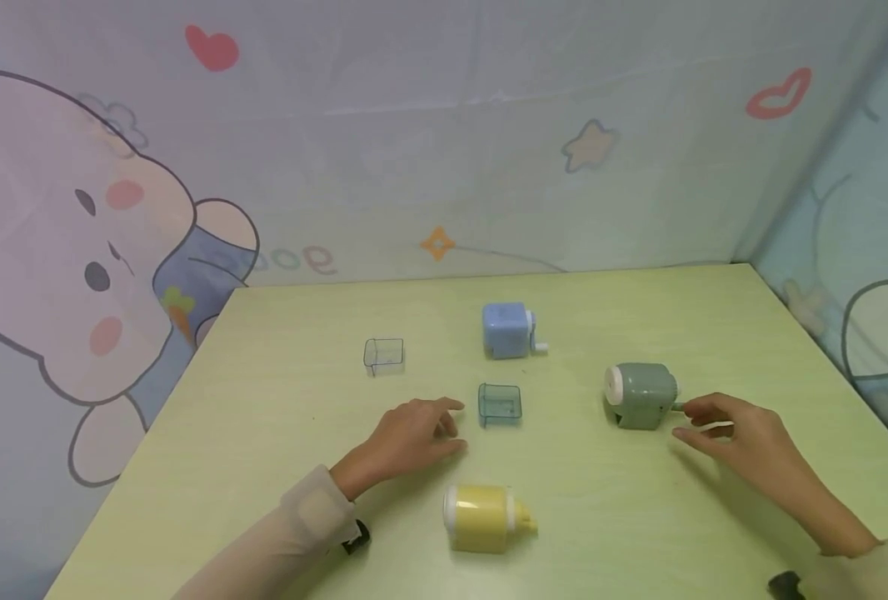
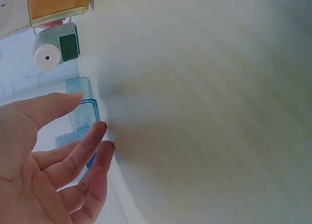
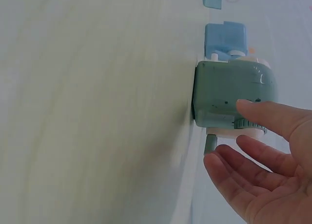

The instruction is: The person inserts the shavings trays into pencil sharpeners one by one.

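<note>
A green crank pencil sharpener (image 1: 641,396) stands on the right part of the table. Beside its crank handle (image 3: 210,144) is my right hand (image 1: 747,440), fingers loosely bent and nothing gripped; whether a fingertip touches the handle I cannot tell. My left hand (image 1: 414,437) hovers low over the table with relaxed, parted fingers. Just right of it lies a clear teal shavings drawer (image 1: 500,403), apart from the fingertips in the head view. Nearer the front edge rests a yellow crank pencil sharpener (image 1: 481,518).
Toward the back stands a blue crank pencil sharpener (image 1: 507,331) with a white handle. Another clear shavings drawer (image 1: 384,353) lies to its left. A printed cloth (image 1: 384,150) hangs behind the pale green table (image 1: 264,433), and more cloth covers the right side.
</note>
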Action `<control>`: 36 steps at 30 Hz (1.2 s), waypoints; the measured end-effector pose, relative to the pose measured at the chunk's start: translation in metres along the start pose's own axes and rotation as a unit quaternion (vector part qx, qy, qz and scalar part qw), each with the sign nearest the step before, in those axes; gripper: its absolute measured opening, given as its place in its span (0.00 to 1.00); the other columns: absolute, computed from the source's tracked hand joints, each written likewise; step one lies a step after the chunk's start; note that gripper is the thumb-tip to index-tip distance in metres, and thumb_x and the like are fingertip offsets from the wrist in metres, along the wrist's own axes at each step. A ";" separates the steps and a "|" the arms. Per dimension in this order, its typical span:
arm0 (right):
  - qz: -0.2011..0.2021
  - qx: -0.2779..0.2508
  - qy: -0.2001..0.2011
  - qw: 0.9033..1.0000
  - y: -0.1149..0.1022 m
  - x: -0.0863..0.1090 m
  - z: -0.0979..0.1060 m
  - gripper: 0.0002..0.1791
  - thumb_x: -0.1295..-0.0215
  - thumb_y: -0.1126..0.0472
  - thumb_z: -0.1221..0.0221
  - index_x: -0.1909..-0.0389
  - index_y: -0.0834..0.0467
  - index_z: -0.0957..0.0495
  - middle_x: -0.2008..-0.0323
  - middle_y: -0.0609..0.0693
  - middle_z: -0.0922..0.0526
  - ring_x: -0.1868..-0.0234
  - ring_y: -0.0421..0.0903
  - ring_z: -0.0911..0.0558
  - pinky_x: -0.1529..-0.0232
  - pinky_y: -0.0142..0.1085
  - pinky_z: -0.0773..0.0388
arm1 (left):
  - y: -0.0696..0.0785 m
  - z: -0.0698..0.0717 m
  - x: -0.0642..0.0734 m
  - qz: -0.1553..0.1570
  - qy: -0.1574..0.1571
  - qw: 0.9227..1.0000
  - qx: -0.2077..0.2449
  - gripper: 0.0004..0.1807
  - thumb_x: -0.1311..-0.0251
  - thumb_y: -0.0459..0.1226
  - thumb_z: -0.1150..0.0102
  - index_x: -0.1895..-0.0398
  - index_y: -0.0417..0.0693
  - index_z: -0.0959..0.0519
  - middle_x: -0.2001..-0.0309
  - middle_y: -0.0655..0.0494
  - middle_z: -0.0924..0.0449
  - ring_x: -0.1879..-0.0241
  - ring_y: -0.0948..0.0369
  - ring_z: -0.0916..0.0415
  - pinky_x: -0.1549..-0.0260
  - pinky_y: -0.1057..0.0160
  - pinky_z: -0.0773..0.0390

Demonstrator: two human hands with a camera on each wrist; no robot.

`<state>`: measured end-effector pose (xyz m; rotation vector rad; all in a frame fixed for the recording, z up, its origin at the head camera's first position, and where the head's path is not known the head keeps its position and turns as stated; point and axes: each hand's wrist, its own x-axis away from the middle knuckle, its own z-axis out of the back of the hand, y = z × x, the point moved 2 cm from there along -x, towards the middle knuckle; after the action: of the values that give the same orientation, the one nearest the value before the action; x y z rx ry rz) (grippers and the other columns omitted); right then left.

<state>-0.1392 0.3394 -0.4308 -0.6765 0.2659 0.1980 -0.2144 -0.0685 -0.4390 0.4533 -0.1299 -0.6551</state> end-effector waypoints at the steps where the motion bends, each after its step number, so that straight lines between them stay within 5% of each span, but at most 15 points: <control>1: 0.000 -0.001 -0.001 1.000 0.000 -0.001 0.001 0.17 0.44 0.64 0.27 0.57 0.67 0.19 0.61 0.60 0.15 0.66 0.38 0.16 0.68 0.24 0.22 | 0.000 0.000 -0.001 0.000 0.000 1.000 0.000 0.27 0.38 0.45 0.32 0.38 0.45 0.24 0.62 0.64 0.14 0.58 0.62 0.19 0.64 0.61 0.22; 18: -0.023 -0.034 -0.005 0.999 0.000 -0.011 0.000 0.32 0.46 0.62 0.26 0.44 0.71 0.28 0.54 0.67 0.19 0.62 0.29 0.21 0.65 0.22 0.23 | 0.005 0.000 -0.016 0.008 -0.014 1.000 -0.004 0.30 0.37 0.47 0.34 0.35 0.46 0.27 0.59 0.62 0.14 0.54 0.60 0.19 0.58 0.58 0.22; 36: -0.019 -0.013 -0.002 1.000 -0.004 -0.020 -0.004 0.35 0.48 0.60 0.24 0.43 0.72 0.27 0.57 0.64 0.18 0.65 0.49 0.14 0.69 0.25 0.22 | 0.010 -0.003 -0.020 0.010 -0.020 1.000 -0.019 0.31 0.36 0.49 0.35 0.34 0.44 0.28 0.59 0.63 0.14 0.52 0.59 0.19 0.59 0.59 0.21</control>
<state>-0.1580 0.3315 -0.4256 -0.7063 0.2478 0.1674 -0.2243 -0.0482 -0.4364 0.4012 -0.1590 -0.6462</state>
